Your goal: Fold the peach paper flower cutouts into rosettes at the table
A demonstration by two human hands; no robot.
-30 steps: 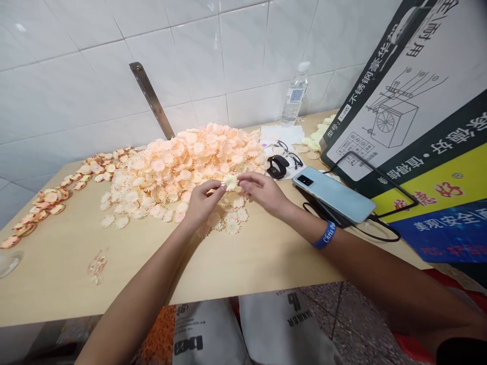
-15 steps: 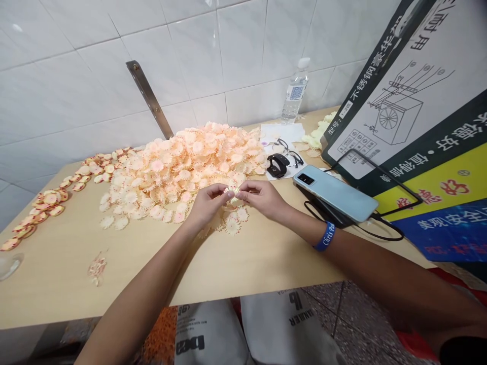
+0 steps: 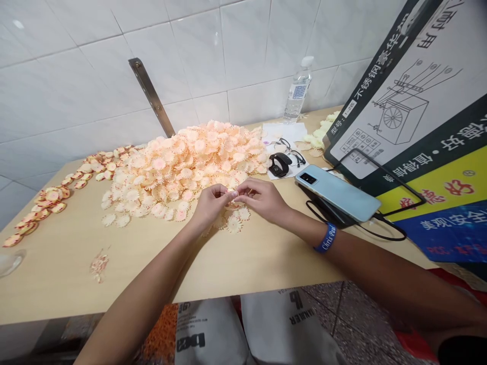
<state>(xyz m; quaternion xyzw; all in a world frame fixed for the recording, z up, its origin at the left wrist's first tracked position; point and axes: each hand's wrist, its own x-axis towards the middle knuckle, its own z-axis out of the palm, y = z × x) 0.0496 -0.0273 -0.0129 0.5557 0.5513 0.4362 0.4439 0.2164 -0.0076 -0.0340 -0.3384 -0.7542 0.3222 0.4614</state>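
My left hand [image 3: 210, 204] and my right hand [image 3: 265, 198] meet fingertip to fingertip just in front of a heap of pale peach artificial flower pieces [image 3: 198, 157]. Both pinch a small flower piece, most of which is hidden behind the fingers and thumbs. Below the hands, a few loose pieces with jagged edges [image 3: 234, 221] lie on the table. A blue wristband [image 3: 326, 238] circles my right wrist.
Rows of red-edged pieces [image 3: 51, 195] curve along the table's left side, near small scraps [image 3: 99, 264]. On the right are a light-blue phone [image 3: 338, 192] with a cable, a black watch [image 3: 279, 165], glasses [image 3: 297, 158], a water bottle [image 3: 298, 94] and a large printed box [image 3: 403, 111].
My fingertips have drawn closer together and now cover most of the flower piece, which showed more before. The whole view has shifted very slightly.
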